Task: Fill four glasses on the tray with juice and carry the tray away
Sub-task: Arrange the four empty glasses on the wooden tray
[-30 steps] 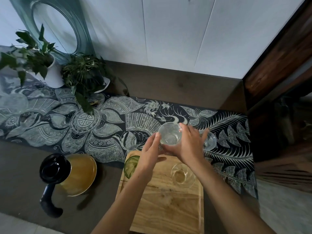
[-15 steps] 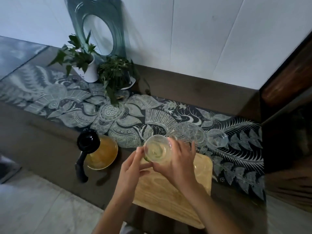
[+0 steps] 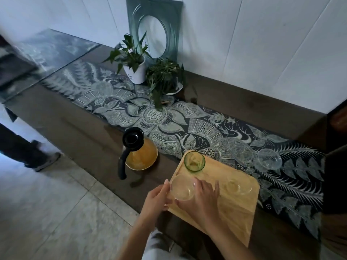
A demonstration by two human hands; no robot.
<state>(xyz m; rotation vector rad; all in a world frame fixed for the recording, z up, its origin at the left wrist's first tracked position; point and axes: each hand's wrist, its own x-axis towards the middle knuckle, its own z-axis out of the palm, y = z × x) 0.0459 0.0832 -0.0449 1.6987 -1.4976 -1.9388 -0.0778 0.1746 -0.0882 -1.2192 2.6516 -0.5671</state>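
A wooden tray (image 3: 238, 212) lies on the dark counter. On its near left corner stands a clear glass (image 3: 182, 187). My right hand (image 3: 201, 197) curls round it from the right and my left hand (image 3: 156, 197) touches its left side with straight fingers. A green-rimmed glass (image 3: 194, 161) stands at the tray's far left corner. Another clear glass (image 3: 238, 186) sits toward the tray's right. Beyond the tray, on the patterned runner (image 3: 169, 124), are two more clear glasses (image 3: 269, 161) (image 3: 238, 151). A jug of orange juice (image 3: 139, 152) with a black lid and handle stands left of the tray.
Two potted plants (image 3: 135, 61) (image 3: 165, 77) and a blue-green framed disc (image 3: 154, 29) stand at the wall behind the runner. Another person's legs (image 3: 24, 147) are on the tiled floor at the left. A dark cabinet (image 3: 336, 147) closes off the right side.
The clear glass has come down from above the runner onto the tray's near left corner, both hands with it. The view has swung left and back.
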